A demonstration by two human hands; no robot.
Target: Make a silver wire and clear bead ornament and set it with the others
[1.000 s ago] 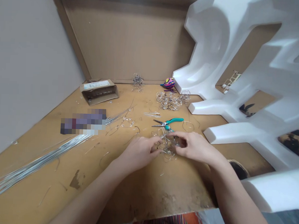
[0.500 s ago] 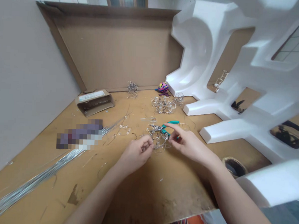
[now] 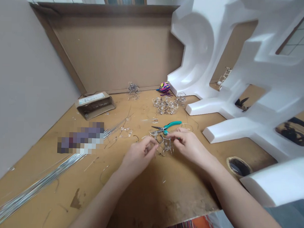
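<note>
Your left hand pinches wire tangle; right hand touches it, grip unclear; tabletop edge well apart, nearer you.

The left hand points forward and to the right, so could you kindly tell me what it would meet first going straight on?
The left hand would most likely meet the bent-wire piece right by its fingers; whether they already touch is unclear.

Head cam, single view: above near edge of surface, looking fwd & down, fairly close; L hand & R hand approx mid-frame. Wide FOV takes in cardboard panel at back, wall at L, white frame at R.
</note>
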